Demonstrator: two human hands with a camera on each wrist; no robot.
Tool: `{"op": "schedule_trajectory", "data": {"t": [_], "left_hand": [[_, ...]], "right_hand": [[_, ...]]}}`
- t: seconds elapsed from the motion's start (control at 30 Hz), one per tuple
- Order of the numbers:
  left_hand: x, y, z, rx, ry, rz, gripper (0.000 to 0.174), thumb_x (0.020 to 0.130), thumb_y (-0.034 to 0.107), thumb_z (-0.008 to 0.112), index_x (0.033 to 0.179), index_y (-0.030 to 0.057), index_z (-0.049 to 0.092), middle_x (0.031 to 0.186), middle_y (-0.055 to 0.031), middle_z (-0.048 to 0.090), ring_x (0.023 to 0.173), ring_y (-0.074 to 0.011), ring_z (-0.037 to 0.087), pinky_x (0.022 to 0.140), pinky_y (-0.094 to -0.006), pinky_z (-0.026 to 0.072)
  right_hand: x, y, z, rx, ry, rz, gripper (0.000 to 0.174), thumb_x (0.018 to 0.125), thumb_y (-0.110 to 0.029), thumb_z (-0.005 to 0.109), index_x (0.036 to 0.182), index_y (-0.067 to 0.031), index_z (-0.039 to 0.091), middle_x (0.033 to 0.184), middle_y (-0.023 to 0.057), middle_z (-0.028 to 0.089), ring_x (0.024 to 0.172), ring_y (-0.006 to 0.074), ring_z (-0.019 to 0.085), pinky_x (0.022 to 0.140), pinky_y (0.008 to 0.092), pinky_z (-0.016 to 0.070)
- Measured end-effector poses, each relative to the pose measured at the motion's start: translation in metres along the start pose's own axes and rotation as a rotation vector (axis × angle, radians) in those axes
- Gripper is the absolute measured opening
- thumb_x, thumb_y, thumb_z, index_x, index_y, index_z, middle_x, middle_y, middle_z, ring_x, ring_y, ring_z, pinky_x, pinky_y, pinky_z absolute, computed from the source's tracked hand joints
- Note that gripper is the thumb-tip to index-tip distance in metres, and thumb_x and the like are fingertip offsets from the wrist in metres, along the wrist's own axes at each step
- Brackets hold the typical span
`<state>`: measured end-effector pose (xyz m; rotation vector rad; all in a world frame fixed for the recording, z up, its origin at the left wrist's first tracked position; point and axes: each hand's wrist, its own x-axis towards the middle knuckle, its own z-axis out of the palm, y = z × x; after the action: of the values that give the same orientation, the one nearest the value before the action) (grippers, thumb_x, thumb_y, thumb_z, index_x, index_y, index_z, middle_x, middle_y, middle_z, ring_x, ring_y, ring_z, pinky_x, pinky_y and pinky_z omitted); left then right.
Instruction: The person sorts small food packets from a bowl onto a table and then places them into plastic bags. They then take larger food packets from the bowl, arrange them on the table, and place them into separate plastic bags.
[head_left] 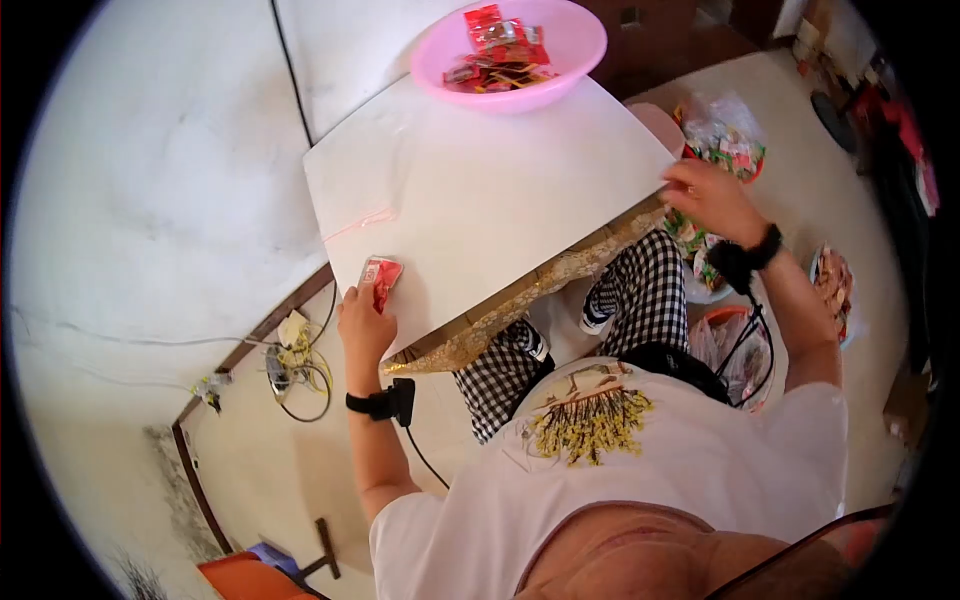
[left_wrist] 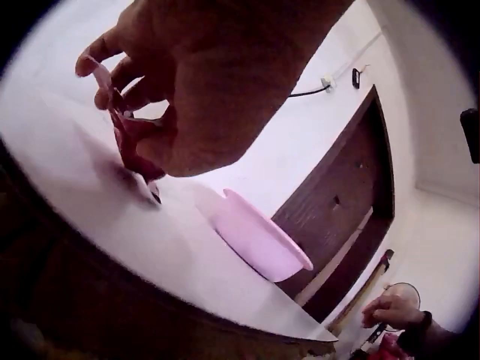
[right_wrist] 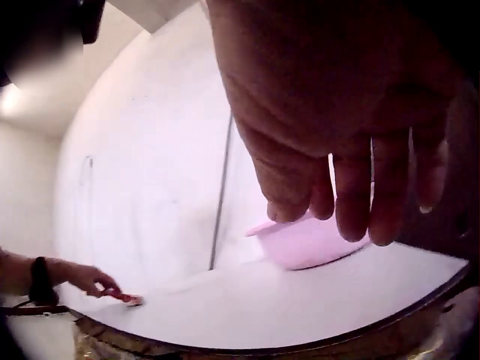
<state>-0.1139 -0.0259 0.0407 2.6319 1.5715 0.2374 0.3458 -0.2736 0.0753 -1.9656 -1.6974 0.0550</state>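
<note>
A red and white packet (head_left: 381, 280) is at the left end of the white table (head_left: 480, 200), pinched by the left hand (head_left: 366, 324). In the left wrist view the thumb and fingers of the left hand (left_wrist: 187, 90) grip the red packet (left_wrist: 129, 146) just at the tabletop. Over the table's right corner hangs the right hand (head_left: 718, 202), holding nothing. The right wrist view shows the fingers of the right hand (right_wrist: 345, 112) loosely extended downward. A pink basin (head_left: 570, 70) with several red packets inside stands at the table's far edge.
Bags and tubs of colourful packets (head_left: 725, 140) stand on the floor to the right, beyond the table edge. A bag (head_left: 740, 350) lies near the person's checked trousers. Cables and a plug (head_left: 275, 368) are at the wall on the left. Thin pinkish string (head_left: 370, 218) lies on the tabletop.
</note>
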Motion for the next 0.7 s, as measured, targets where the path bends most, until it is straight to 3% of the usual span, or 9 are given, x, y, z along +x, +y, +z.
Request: {"op": "schedule_trajectory", "data": {"t": [0.03, 0.13, 0.2, 0.27, 0.37, 0.47, 0.5, 0.63, 0.7], "left_hand": [[0.004, 0.008, -0.019, -0.066, -0.111, 0.040, 0.043, 0.068, 0.001, 0.056, 0.111, 0.0054, 0.060, 0.107, -0.0206, 0.057, 0.100, -0.0427, 0.053, 0.086, -0.0488, 0.0458], [0.009, 0.038, -0.044, -0.086, -0.060, 0.342, 0.053, 0.066, -0.001, 0.057, 0.119, 0.0060, 0.059, 0.119, -0.0229, 0.056, 0.106, -0.0435, 0.052, 0.093, -0.0473, 0.0450], [0.013, 0.076, -0.060, -0.182, -0.115, 0.498, 0.062, 0.065, -0.002, 0.057, 0.127, 0.0063, 0.056, 0.130, -0.0245, 0.052, 0.114, -0.0436, 0.050, 0.099, -0.0461, 0.0428], [0.018, 0.115, -0.063, -0.273, -0.134, 0.652, 0.063, 0.065, -0.002, 0.058, 0.127, 0.0061, 0.056, 0.132, -0.0245, 0.050, 0.115, -0.0430, 0.050, 0.100, -0.0459, 0.0425], [0.024, 0.165, -0.052, -0.331, -0.177, 0.773, 0.064, 0.064, -0.002, 0.060, 0.128, 0.0060, 0.056, 0.133, -0.0243, 0.050, 0.116, -0.0423, 0.049, 0.101, -0.0460, 0.0414], [0.030, 0.193, -0.024, -0.263, -0.127, 0.910, 0.067, 0.064, -0.001, 0.064, 0.130, 0.0075, 0.055, 0.137, -0.0238, 0.046, 0.120, -0.0415, 0.047, 0.104, -0.0455, 0.0386], [0.024, 0.203, -0.025, -0.343, -0.169, 0.854, 0.073, 0.065, 0.001, 0.070, 0.135, 0.0065, 0.050, 0.143, -0.0232, 0.040, 0.129, -0.0401, 0.041, 0.109, -0.0445, 0.0338], [0.023, 0.203, -0.009, -0.448, -0.040, 0.814, 0.079, 0.079, 0.015, 0.075, 0.145, -0.0001, 0.034, 0.152, -0.0224, 0.029, 0.140, -0.0358, 0.030, 0.113, -0.0441, 0.0281], [0.028, 0.187, 0.008, -0.498, -0.019, 0.748, 0.078, 0.078, 0.012, 0.074, 0.145, 0.0014, 0.035, 0.151, -0.0228, 0.030, 0.139, -0.0376, 0.031, 0.113, -0.0447, 0.0275]], "right_hand": [[0.008, -0.011, 0.011, 0.094, -0.079, -0.031, 0.025, 0.083, -0.019, 0.065, 0.100, -0.0005, 0.061, 0.092, 0.0150, 0.063, 0.083, 0.0294, 0.063, 0.072, 0.0375, 0.0495], [0.024, -0.044, 0.051, 0.305, -0.240, -0.121, 0.033, 0.082, -0.022, 0.067, 0.108, -0.0020, 0.059, 0.094, 0.0161, 0.065, 0.082, 0.0276, 0.065, 0.072, 0.0366, 0.0512], [0.022, -0.064, 0.082, 0.763, -0.248, -0.007, 0.043, 0.087, -0.023, 0.068, 0.119, 0.0020, 0.052, 0.103, 0.0130, 0.065, 0.086, 0.0211, 0.064, 0.073, 0.0327, 0.0520], [0.027, -0.081, 0.097, 0.929, -0.307, 0.179, 0.045, 0.091, -0.028, 0.066, 0.123, 0.0008, 0.050, 0.109, 0.0108, 0.064, 0.090, 0.0168, 0.064, 0.074, 0.0299, 0.0532], [0.030, -0.086, 0.104, 1.517, -0.486, 0.549, 0.037, 0.094, -0.027, 0.062, 0.120, -0.0009, 0.054, 0.109, 0.0094, 0.065, 0.088, 0.0146, 0.066, 0.070, 0.0272, 0.0542], [0.013, -0.066, 0.120, 1.711, -0.492, 0.439, 0.029, 0.097, -0.024, 0.059, 0.117, -0.0027, 0.057, 0.104, 0.0079, 0.067, 0.081, 0.0126, 0.067, 0.065, 0.0243, 0.0544], [0.008, -0.057, 0.125, 1.651, -0.418, 0.453, 0.025, 0.098, -0.022, 0.057, 0.113, -0.0025, 0.060, 0.098, 0.0078, 0.069, 0.075, 0.0134, 0.068, 0.063, 0.0243, 0.0548], [-0.025, -0.023, 0.083, 1.662, -0.015, 0.415, 0.026, 0.096, -0.020, 0.059, 0.113, -0.0001, 0.062, 0.094, 0.0079, 0.069, 0.074, 0.0134, 0.067, 0.067, 0.0264, 0.0577], [-0.045, 0.025, 0.079, 1.724, 0.233, 0.370, 0.025, 0.096, -0.020, 0.060, 0.111, -0.0002, 0.064, 0.095, 0.0080, 0.069, 0.077, 0.0127, 0.067, 0.068, 0.0274, 0.0583]]}}
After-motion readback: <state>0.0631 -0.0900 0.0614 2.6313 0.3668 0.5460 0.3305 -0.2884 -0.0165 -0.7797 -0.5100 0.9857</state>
